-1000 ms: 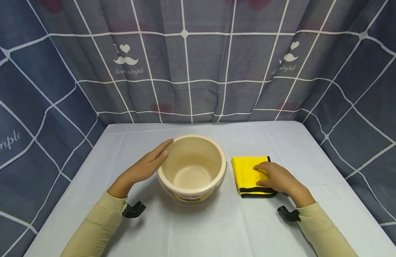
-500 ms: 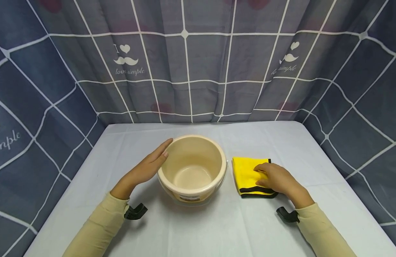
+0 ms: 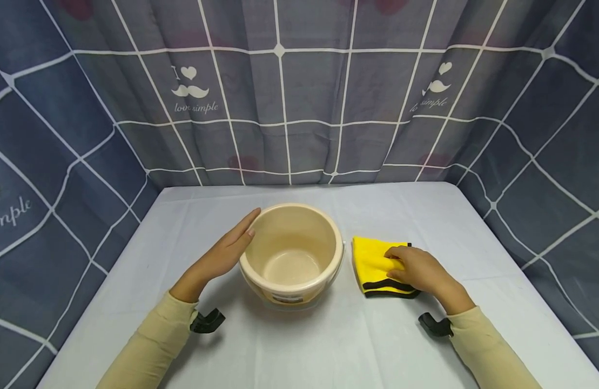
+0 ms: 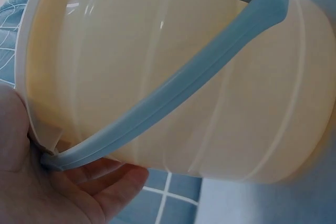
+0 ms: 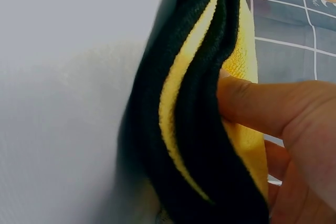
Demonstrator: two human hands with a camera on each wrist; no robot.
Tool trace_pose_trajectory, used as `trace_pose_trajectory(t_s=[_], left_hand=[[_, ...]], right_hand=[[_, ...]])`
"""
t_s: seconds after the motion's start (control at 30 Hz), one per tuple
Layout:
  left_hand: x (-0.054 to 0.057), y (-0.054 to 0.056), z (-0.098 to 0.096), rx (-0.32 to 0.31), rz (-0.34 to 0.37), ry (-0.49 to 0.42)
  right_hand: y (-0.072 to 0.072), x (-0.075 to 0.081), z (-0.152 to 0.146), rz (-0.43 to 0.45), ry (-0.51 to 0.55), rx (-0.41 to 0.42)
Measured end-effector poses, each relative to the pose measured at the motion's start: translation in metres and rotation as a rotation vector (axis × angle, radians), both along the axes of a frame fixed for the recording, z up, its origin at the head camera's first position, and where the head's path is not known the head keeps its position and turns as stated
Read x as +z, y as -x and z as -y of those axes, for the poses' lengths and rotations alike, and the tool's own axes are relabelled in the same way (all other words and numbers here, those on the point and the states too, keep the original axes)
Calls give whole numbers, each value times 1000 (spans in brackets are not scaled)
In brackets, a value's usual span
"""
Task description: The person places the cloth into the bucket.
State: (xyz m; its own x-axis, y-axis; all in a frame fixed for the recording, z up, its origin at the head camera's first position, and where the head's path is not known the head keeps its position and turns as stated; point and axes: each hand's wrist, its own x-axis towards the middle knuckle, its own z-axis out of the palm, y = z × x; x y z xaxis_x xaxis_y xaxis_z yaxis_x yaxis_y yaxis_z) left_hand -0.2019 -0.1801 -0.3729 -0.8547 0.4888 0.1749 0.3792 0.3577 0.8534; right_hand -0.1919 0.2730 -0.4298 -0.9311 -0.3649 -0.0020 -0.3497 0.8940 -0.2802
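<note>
Yellow cloth (image 3: 374, 259), folded into a pad with black edging (image 5: 194, 103), lies under and to the left of my right hand (image 3: 421, 270), which has some of it gathered between thumb and curled fingers. I judge it light, soft and floppy, with nothing to break; a pinch through all its layers should keep the folds together. My left hand (image 3: 226, 251) rests its nearly straight fingers against the cream bucket (image 3: 290, 259), thumb at the rim (image 3: 280, 287); how firmly they press I can't tell, since the wall (image 4: 157, 66) hides part of them. The bucket stands upright just right of that hand, smooth, stiff and probably light, best steadied by its rim. I count one cloth, one bucket and one grey handle (image 4: 173, 90), between my two hands.
</note>
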Motion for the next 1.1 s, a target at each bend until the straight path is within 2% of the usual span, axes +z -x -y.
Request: trace_pose_trajectory(t_s=[0.23, 0.57, 1.1], left_hand=[[-3, 1, 0, 1, -3, 0], [0, 1, 1, -1, -6, 18], [3, -2, 0, -5, -20, 11]], right_hand=[[0, -2, 0, 3, 46, 0], [-1, -1, 2, 22, 80, -11], [-3, 13, 0, -73, 121, 5]])
